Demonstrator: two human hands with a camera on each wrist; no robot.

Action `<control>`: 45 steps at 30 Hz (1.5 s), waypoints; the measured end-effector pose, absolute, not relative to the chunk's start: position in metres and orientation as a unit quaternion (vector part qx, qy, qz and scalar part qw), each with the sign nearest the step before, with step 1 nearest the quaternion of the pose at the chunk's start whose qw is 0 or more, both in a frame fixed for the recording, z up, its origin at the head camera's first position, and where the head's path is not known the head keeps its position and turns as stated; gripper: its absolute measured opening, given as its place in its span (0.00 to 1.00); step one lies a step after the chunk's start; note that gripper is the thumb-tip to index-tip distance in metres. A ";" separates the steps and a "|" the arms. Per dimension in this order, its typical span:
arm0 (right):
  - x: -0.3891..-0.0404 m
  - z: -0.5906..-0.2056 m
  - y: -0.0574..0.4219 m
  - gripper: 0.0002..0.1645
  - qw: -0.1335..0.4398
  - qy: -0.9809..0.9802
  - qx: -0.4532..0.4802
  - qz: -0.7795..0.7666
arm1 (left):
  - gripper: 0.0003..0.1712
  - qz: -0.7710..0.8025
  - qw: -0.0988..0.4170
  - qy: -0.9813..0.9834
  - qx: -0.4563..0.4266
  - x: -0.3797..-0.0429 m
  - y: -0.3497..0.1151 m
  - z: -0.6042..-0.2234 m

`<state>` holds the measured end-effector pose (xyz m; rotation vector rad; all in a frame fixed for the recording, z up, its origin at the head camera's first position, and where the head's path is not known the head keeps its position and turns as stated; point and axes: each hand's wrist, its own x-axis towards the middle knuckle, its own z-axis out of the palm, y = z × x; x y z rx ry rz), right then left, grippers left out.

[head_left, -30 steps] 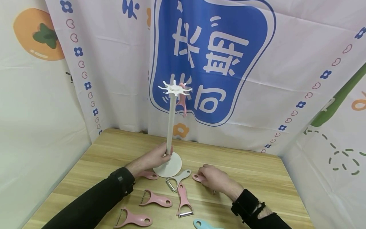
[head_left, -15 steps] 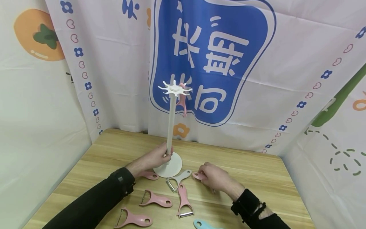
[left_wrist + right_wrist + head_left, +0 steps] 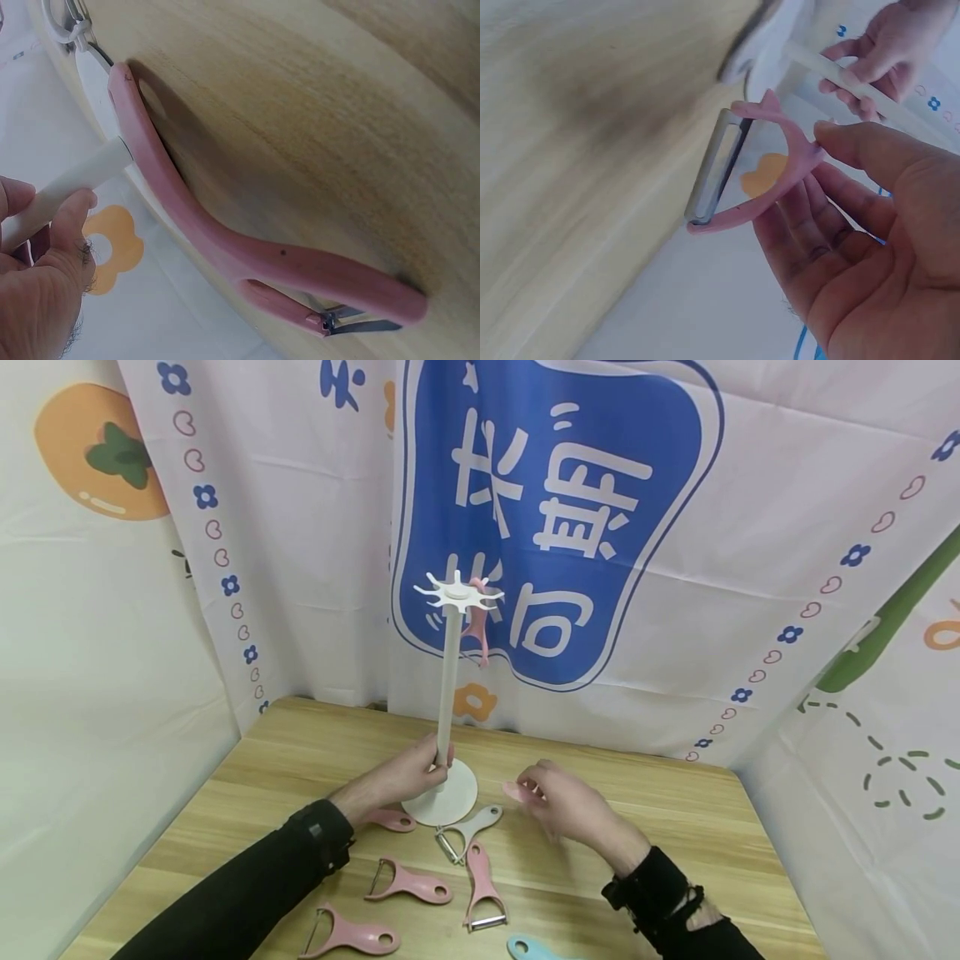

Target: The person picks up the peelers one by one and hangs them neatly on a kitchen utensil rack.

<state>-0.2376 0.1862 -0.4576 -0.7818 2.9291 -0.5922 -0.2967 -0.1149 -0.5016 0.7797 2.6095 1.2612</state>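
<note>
My left hand [image 3: 410, 770] grips the white post [image 3: 447, 693] of a stand just above its round base [image 3: 450, 806]. In the right wrist view, my right hand [image 3: 870, 217] pinches a pink peeler [image 3: 799, 161] between thumb and fingers, its metal blade facing away from the palm. Around the stand's top, a ring of white hooks [image 3: 457, 593] carries one hanging pink peeler [image 3: 478, 625]. Close under my left wrist lies another pink peeler [image 3: 202, 232], partly hidden by the arm in the head view.
A white peeler [image 3: 474, 827] lies beside the base. Nearer the front are pink peelers, one [image 3: 483, 881] with its blade forward, one [image 3: 412, 881] pointing left and one [image 3: 356, 933] at the front left. A blue peeler [image 3: 534, 948] is cut off by the bottom edge. Printed cloth surrounds the wooden table [image 3: 637, 810].
My right hand has lifted the pink peeler off the table and moved slightly up and away from me. The left hand keeps its grip on the post.
</note>
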 end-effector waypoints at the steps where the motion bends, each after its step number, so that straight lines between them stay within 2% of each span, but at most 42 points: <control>1: -0.238 -0.455 0.186 0.14 0.021 0.947 -0.254 -0.194 | 0.08 0.420 0.071 0.867 0.259 -0.297 -0.115 -0.502; 21: -0.246 -0.419 0.172 0.23 -0.112 0.906 -0.240 -0.329 | 0.08 0.407 0.059 0.873 0.262 -0.298 -0.113 -0.502; 33: -0.245 -0.398 0.160 0.25 -0.228 0.856 -0.272 -0.375 | 0.08 0.410 0.058 0.871 0.264 -0.299 -0.113 -0.504; 45: -0.249 -0.373 0.153 0.25 -0.275 0.832 -0.285 -0.389 | 0.08 0.410 0.064 0.873 0.257 -0.298 -0.113 -0.502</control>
